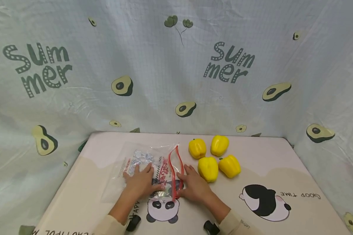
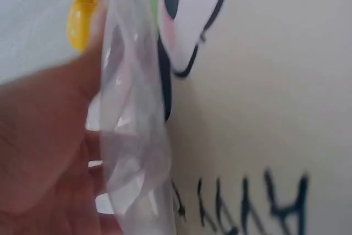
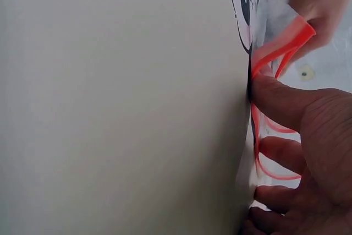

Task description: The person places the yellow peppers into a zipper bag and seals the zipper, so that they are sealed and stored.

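A pale tabletop of cream and pinkish white carries everything. Its surface is printed with cartoons: a panda near the front edge, partly overlapped by the bag, and a black-and-white dog farther right, beside upside-down lettering reading "GOOD TIME". A clear plastic bag with red print lies left of centre, its red-edged opening facing right. Right of that opening, four yellow bell peppers sit in a close cluster, two toward the back edge and two in front.
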